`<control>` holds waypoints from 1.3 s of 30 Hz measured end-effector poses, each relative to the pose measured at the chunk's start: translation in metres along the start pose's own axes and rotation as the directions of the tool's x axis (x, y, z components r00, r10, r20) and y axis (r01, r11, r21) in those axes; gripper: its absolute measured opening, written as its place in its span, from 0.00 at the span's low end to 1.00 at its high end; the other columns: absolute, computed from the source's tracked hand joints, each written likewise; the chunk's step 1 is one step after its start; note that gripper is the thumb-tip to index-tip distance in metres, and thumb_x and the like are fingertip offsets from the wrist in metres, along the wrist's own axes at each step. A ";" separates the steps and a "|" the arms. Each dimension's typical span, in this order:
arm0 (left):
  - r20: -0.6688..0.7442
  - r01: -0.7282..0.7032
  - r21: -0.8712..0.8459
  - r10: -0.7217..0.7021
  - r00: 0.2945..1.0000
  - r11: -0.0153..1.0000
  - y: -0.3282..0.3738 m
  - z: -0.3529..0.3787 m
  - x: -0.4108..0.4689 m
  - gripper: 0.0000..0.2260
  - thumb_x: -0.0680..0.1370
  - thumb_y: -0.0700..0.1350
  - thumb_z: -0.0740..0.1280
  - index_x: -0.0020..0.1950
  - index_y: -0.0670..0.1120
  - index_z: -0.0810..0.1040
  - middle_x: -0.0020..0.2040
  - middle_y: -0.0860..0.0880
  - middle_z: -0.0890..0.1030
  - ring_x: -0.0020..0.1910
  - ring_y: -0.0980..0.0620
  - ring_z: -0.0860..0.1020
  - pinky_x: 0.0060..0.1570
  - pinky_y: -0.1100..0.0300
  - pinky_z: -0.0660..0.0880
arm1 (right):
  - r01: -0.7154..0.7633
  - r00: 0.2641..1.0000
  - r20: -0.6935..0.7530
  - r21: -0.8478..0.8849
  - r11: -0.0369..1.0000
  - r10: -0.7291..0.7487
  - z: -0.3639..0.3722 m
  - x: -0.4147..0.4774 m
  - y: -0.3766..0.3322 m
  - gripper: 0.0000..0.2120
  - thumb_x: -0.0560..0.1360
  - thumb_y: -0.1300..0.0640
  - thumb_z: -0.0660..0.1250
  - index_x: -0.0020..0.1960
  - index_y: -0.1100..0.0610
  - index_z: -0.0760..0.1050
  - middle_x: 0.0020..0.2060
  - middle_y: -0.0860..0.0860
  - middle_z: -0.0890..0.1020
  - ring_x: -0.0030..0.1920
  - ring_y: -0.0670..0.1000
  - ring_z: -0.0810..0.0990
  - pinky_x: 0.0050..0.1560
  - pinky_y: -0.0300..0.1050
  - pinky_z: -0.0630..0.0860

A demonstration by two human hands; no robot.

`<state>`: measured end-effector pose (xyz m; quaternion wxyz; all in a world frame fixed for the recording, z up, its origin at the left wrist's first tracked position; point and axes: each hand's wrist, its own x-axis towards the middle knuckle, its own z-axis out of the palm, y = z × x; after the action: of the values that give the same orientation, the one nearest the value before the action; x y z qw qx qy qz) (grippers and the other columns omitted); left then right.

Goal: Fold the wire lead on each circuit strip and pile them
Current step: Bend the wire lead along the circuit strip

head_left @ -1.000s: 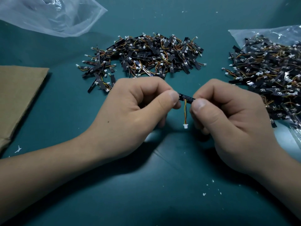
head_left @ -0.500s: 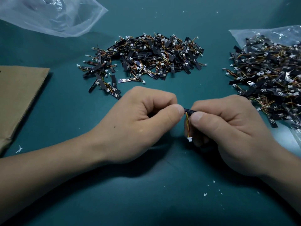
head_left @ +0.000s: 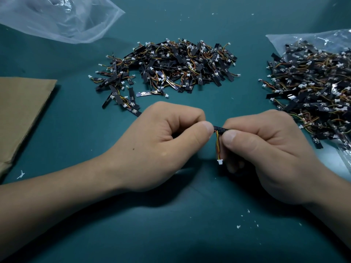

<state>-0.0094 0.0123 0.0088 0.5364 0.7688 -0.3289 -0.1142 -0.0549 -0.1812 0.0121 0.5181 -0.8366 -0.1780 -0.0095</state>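
A thin black circuit strip (head_left: 219,128) is being held level just above the table (head_left: 171,224), between the two hands, with only a short flat stretch of it showing. Its wire lead (head_left: 217,145), a few slim red, yellow and dark strands, is hanging straight down from the strip and ending in a small white plug (head_left: 220,161). The left hand (head_left: 161,147) is pinching the strip's left end between thumb tip and curled forefinger, with the other fingers tucked into a loose fist. The right hand (head_left: 266,152) is pinching the right end the same way, its thumb pressing just beside the top of the wires.

Beyond the hands, a loose pile (head_left: 171,67) of similar strips is lying on the table: flat black bars tangled with curling coloured wires and white plugs, a few strays spilling toward the left hand. To the right, a denser heap (head_left: 313,88) is spreading over a crinkled plastic bag (head_left: 303,38) and reaching close to the right hand. A glossy, rumpled clear bag (head_left: 57,18) is lying at the far left corner. A flat sheet of brown cardboard (head_left: 22,111) is lying at the left edge. The table's smooth, matte teal top is carrying small white crumbs (head_left: 238,226) near the right forearm.
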 end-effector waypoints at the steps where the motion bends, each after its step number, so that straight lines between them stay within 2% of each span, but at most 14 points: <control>1: -0.001 0.001 -0.006 -0.001 1.000 1.000 0.000 0.000 0.000 0.18 0.81 0.44 0.63 0.32 0.41 0.67 0.26 0.51 0.63 0.27 0.56 0.62 0.28 0.64 0.61 | 0.002 1.000 0.003 0.006 1.000 -0.003 0.000 0.000 0.000 0.15 0.77 0.53 0.60 0.33 0.49 0.77 0.24 0.49 0.78 0.25 0.46 0.75 0.29 0.35 0.70; 6: -0.006 -0.023 -0.017 0.022 1.000 1.000 0.000 0.000 0.000 0.18 0.81 0.45 0.64 0.32 0.41 0.68 0.27 0.53 0.64 0.27 0.58 0.62 0.28 0.65 0.61 | 0.005 1.000 0.013 0.017 1.000 -0.005 -0.001 0.000 -0.001 0.15 0.78 0.53 0.60 0.33 0.48 0.77 0.25 0.49 0.78 0.25 0.46 0.75 0.30 0.35 0.69; 9: -0.020 -0.059 -0.026 0.058 0.998 0.998 0.002 -0.001 -0.002 0.19 0.80 0.45 0.63 0.32 0.41 0.66 0.27 0.52 0.62 0.28 0.58 0.61 0.29 0.67 0.61 | 0.004 1.000 0.013 -0.009 1.000 -0.004 0.000 0.000 0.000 0.16 0.78 0.58 0.64 0.33 0.47 0.77 0.24 0.47 0.77 0.25 0.45 0.76 0.30 0.34 0.69; 12: -0.061 -0.090 0.012 0.091 0.994 0.996 0.003 0.000 -0.003 0.17 0.78 0.46 0.61 0.30 0.43 0.65 0.26 0.53 0.62 0.27 0.59 0.61 0.28 0.67 0.61 | -0.003 1.000 0.025 -0.013 1.000 0.003 0.001 0.001 0.000 0.18 0.78 0.60 0.63 0.32 0.46 0.76 0.24 0.46 0.77 0.24 0.46 0.76 0.29 0.36 0.69; 16: -0.084 -0.096 0.044 0.099 0.992 0.994 0.003 0.001 -0.004 0.17 0.78 0.46 0.61 0.30 0.44 0.66 0.26 0.53 0.62 0.27 0.59 0.61 0.28 0.66 0.61 | 0.013 0.999 0.047 -0.018 1.000 -0.013 0.001 0.001 0.000 0.16 0.78 0.53 0.61 0.33 0.49 0.78 0.25 0.47 0.77 0.25 0.46 0.77 0.29 0.36 0.70; 18: -0.078 -0.089 0.052 0.093 0.993 0.995 0.002 0.001 -0.004 0.17 0.79 0.45 0.62 0.31 0.42 0.67 0.26 0.50 0.63 0.27 0.59 0.61 0.28 0.66 0.61 | 0.019 0.999 0.043 -0.007 1.000 -0.018 0.000 0.001 0.001 0.16 0.78 0.53 0.60 0.34 0.51 0.79 0.25 0.47 0.78 0.25 0.47 0.77 0.29 0.35 0.70; 21: -0.095 -0.079 0.076 0.086 0.992 0.994 0.001 0.002 -0.003 0.17 0.79 0.43 0.64 0.31 0.42 0.68 0.26 0.52 0.63 0.27 0.59 0.62 0.28 0.66 0.61 | 0.024 0.998 0.056 -0.003 1.000 -0.024 0.000 0.000 0.002 0.16 0.78 0.53 0.59 0.34 0.48 0.78 0.25 0.47 0.78 0.26 0.47 0.77 0.30 0.36 0.70; 24: -0.081 -0.093 0.088 0.100 0.992 0.992 0.001 0.002 -0.003 0.17 0.79 0.46 0.62 0.31 0.42 0.68 0.27 0.49 0.64 0.28 0.59 0.62 0.29 0.65 0.62 | -0.010 0.997 0.077 0.000 1.000 0.010 -0.003 0.000 0.003 0.18 0.77 0.51 0.59 0.32 0.53 0.78 0.23 0.47 0.77 0.24 0.48 0.76 0.28 0.38 0.69; 26: -0.085 -0.090 0.079 0.096 0.992 0.993 0.001 0.002 -0.003 0.17 0.79 0.46 0.61 0.31 0.42 0.69 0.27 0.47 0.64 0.28 0.58 0.63 0.29 0.65 0.62 | 0.005 0.994 0.106 -0.062 0.998 0.002 -0.003 -0.001 0.004 0.20 0.77 0.50 0.59 0.30 0.57 0.75 0.22 0.50 0.75 0.24 0.51 0.74 0.27 0.44 0.70; 29: -0.087 -0.062 0.072 0.068 0.994 0.995 0.001 0.001 -0.003 0.17 0.79 0.45 0.63 0.31 0.42 0.69 0.26 0.47 0.66 0.27 0.56 0.64 0.28 0.64 0.63 | 0.059 0.989 0.143 -0.247 0.967 -0.023 0.001 0.000 0.006 0.24 0.78 0.47 0.57 0.29 0.61 0.70 0.23 0.55 0.71 0.25 0.58 0.71 0.28 0.54 0.70; 32: -0.069 -0.009 0.103 0.016 0.997 0.995 0.002 0.004 -0.001 0.16 0.78 0.41 0.63 0.30 0.43 0.70 0.25 0.48 0.71 0.26 0.55 0.68 0.28 0.62 0.66 | 0.071 0.991 0.133 -0.330 0.941 -0.028 0.003 0.001 0.005 0.23 0.76 0.47 0.56 0.29 0.61 0.68 0.22 0.56 0.68 0.25 0.59 0.70 0.29 0.56 0.69; 35: -0.066 0.032 0.110 -0.025 0.998 0.993 0.004 0.003 0.002 0.16 0.79 0.43 0.62 0.31 0.41 0.69 0.26 0.46 0.70 0.27 0.51 0.66 0.29 0.58 0.65 | 0.003 0.995 0.095 -0.203 0.979 0.016 0.002 0.003 0.003 0.21 0.75 0.49 0.58 0.29 0.61 0.65 0.23 0.56 0.66 0.24 0.52 0.65 0.27 0.52 0.65; 39: 0.025 0.056 0.016 -0.056 0.998 0.998 0.003 -0.005 0.004 0.19 0.81 0.45 0.62 0.31 0.42 0.66 0.27 0.52 0.64 0.28 0.56 0.62 0.30 0.61 0.61 | -0.117 0.993 -0.001 0.052 0.992 0.118 0.000 0.010 0.002 0.18 0.76 0.58 0.60 0.28 0.60 0.68 0.22 0.54 0.66 0.25 0.44 0.63 0.28 0.39 0.61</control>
<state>-0.0047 0.0128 0.0142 0.5228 0.7804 -0.3147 -0.1363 -0.0448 -0.1793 0.0130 0.5396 -0.8319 -0.1275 0.0238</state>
